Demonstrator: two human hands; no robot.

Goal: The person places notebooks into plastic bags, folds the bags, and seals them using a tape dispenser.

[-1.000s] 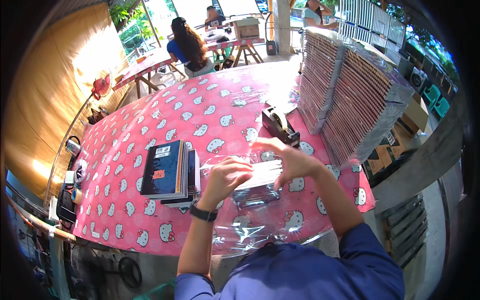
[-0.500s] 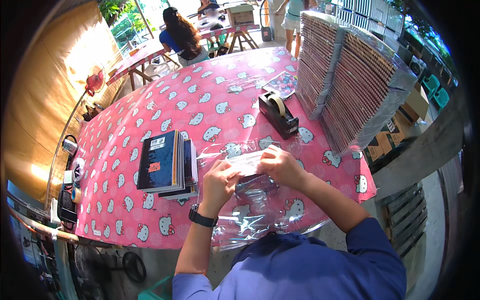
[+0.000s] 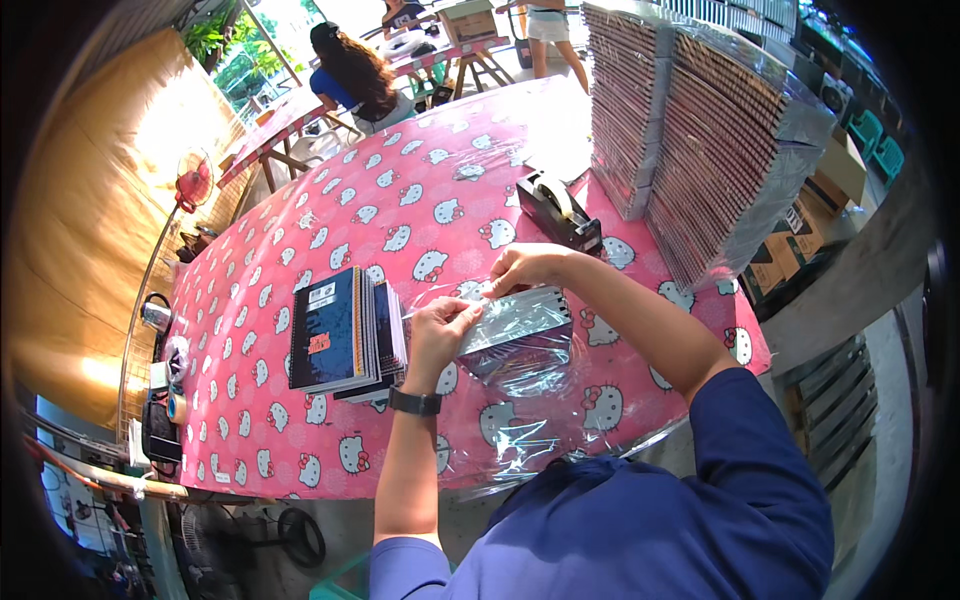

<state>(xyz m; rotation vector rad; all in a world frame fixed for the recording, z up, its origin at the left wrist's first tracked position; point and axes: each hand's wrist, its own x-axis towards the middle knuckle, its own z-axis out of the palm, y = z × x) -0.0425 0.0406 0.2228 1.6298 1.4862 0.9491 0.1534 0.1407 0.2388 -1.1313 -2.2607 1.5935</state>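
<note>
A small bundle of spiral notebooks (image 3: 520,322) lies in front of me inside clear plastic wrap (image 3: 520,432), which spreads loosely toward my body. At the bundle's left end, my left hand (image 3: 440,335), with a dark watch on its wrist, is closed on the wrap with thumb and fingers together. My right hand (image 3: 525,270) reaches over the far edge, its fingertips pinching the wrap near the left hand. A black tape dispenser (image 3: 560,215) stands just beyond the right hand. Left of my left hand sits a stack of spiral notebooks (image 3: 330,330) with dark blue covers.
A tall plastic-wrapped stack of spiral-bound books (image 3: 700,140) rises at the right of the pink patterned table (image 3: 350,240). Cardboard boxes (image 3: 790,245) stand beyond it. A red fan (image 3: 194,182) is at the left. People (image 3: 355,75) are at a far table.
My right hand has shifted left and away from me, off the bundle's right end. More of the bundle's pale, shiny face shows. The whole view has shifted slightly.
</note>
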